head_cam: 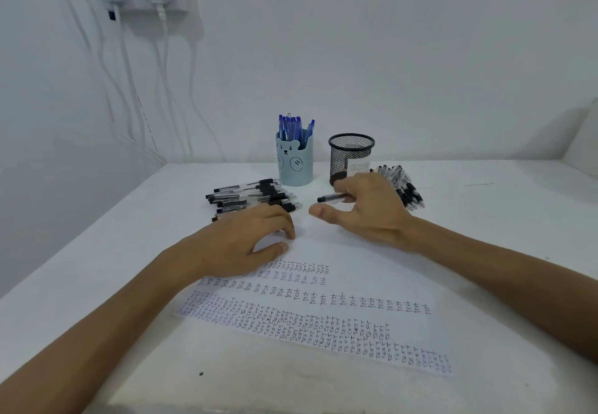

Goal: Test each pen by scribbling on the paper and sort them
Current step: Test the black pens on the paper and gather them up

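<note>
- Pen (330, 198), black-capped with a clear barrel, lay level between the fingers of the right hand (369, 210); the fingers (343, 187) were curled closed around its rear end, the thumb stretched out apart from it, and the capped end pointed left above the table (485, 219).
- Left hand (246, 239) rested palm-down on the far left part of the paper (349, 271); its fingers were loosely bent and held nothing.
- Paper lay near the person, its near half filled with rows of written test words, its far half bare.
- Black pens lay in a pile (255, 198) just beyond the left hand; a second pile (403, 185) lay to the right, behind the right hand.
- Blue bear cup (294, 163), holding blue pens, and an apparently empty black mesh cup (351, 158) stood at the far side.
- Recommended procedure: shift the pen into a writing grip, keep the left hand pressing the sheet flat, and scribble on the bare far area so that fresh ink reads clearly against old marks.
</note>
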